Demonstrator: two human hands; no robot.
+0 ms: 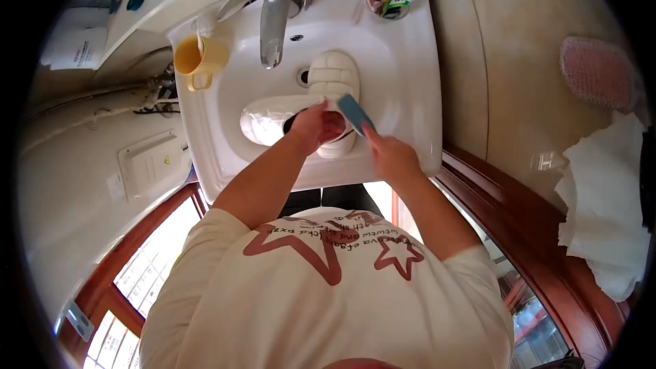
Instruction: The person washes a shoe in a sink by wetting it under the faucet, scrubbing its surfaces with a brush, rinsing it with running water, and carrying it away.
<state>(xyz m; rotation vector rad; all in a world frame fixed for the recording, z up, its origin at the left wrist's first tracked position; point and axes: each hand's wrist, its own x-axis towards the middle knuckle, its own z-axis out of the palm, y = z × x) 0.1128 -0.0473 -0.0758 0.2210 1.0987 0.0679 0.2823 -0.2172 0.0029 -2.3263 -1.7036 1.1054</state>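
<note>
A white slipper (261,119) lies crosswise over the basin, its dark opening by my wrist. My left hand (320,127) is closed on it near the strap. Under it a second white slipper (331,68) lies sole up or flat in the basin, with ribbed segments along its far end, beside the drain hole (303,77). My right hand (394,157) grips a flat blue brush (354,114) by its near end, and the brush's far end rests right at the held slipper's edge. The brush's working face is hidden.
The white sink (410,96) has a chrome faucet (273,24) over it. On its left rim stands a yellow mug (198,58); at the back right, a cup holds a green-and-white tube (402,1). A pink woven mat (596,72) and white cloth (605,198) are at right.
</note>
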